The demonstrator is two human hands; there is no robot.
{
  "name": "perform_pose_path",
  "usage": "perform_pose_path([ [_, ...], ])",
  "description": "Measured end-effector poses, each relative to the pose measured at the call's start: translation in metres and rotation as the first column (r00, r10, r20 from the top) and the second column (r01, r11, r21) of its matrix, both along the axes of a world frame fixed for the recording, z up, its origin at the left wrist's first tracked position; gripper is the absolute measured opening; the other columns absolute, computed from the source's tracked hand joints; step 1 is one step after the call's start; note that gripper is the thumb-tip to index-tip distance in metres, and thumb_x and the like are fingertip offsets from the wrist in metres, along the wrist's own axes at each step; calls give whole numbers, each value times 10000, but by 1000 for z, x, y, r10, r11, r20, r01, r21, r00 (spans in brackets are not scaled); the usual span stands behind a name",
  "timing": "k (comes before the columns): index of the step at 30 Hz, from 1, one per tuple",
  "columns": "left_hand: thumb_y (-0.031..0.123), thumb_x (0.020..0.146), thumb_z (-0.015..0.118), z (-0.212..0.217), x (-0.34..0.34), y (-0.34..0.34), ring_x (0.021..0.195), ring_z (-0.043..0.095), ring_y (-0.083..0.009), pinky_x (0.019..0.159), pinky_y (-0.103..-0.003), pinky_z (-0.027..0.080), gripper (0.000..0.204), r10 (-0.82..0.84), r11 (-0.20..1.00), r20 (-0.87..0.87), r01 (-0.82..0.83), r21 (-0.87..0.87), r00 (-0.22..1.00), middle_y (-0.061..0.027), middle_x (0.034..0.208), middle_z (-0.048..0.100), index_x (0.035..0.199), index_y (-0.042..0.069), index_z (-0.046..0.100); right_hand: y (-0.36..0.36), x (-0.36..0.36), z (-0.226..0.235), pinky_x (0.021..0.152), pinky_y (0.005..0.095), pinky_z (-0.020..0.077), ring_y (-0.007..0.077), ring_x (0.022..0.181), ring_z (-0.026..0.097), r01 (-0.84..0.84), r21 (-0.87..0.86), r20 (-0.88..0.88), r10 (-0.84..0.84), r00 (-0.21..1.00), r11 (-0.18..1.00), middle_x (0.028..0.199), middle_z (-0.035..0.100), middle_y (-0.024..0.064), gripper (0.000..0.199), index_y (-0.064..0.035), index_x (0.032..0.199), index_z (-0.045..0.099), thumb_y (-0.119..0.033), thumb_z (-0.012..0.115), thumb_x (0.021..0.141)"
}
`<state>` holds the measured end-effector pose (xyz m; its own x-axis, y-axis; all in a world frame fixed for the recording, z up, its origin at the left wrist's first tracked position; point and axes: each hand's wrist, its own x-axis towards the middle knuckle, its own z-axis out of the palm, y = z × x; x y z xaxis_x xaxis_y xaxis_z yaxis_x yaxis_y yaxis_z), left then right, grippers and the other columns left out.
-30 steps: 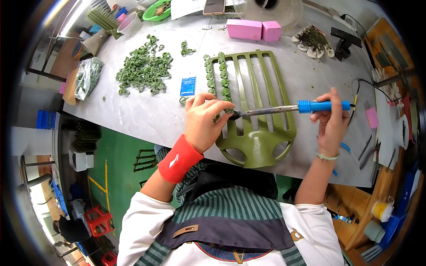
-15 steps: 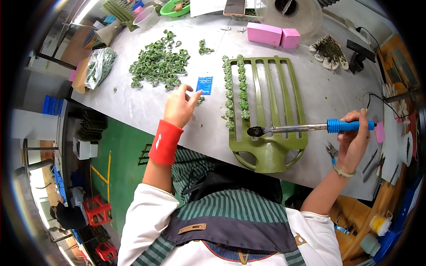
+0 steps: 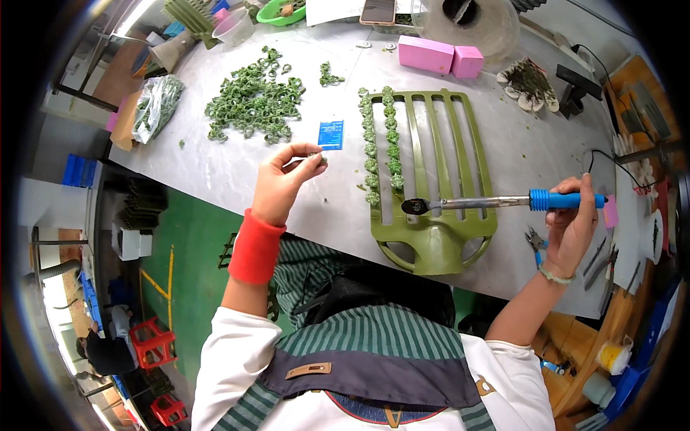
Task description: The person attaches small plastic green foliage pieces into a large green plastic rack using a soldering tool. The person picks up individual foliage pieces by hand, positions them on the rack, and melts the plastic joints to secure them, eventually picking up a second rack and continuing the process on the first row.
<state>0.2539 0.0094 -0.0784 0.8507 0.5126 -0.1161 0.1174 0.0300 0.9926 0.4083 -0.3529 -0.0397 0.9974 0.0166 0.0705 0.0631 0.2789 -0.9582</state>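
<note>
My left hand, with a red wristband above it, pinches a small green piece between thumb and fingertips, just below a blue card. My right hand grips the blue handle of a soldering iron. The iron's dark, flattened tip hovers over the lower part of an olive-green slotted frame. Two rows of small green pieces line the left bars of this frame. Farther left lies a loose heap of green ring-like pieces, and a little cluster sits apart from it.
Pink blocks and a phone are at the back. A dirty glove lies back right, beside a black stand. Pliers rest near my right wrist. A plastic bag stands at the table's left edge.
My left hand has drawn back slightly left and down from the table, now with the small green piece between its fingertips. My right hand and the soldering iron have barely moved.
</note>
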Motion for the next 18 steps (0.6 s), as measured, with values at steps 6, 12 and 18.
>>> perform_pose_path([
  [6,-45,843,633,25,-4,-67,832,638,-105,728,-231,520,210,-248,856,11,214,470,969,-43,946,676,1040,18,667,-3,-2,0,381,211,435,115,433,543,19,-14,-5,-19,1000,1000,677,616,82,344,-27,738,607,-319,604,919],
  [12,-12,747,708,13,7,-87,811,623,-219,725,-297,514,237,-307,585,15,176,792,951,-65,875,680,969,70,696,0,-1,-10,381,241,440,133,430,550,-6,9,-48,6,999,1000,679,624,86,347,-9,734,617,-312,627,904],
  [18,94,690,767,-5,15,-97,884,568,-218,785,-338,403,254,-273,364,8,96,927,962,-1,800,664,932,127,697,7,-1,-20,375,252,440,147,416,561,-42,55,-85,47,995,998,642,622,82,361,6,736,630,-311,620,908],
])
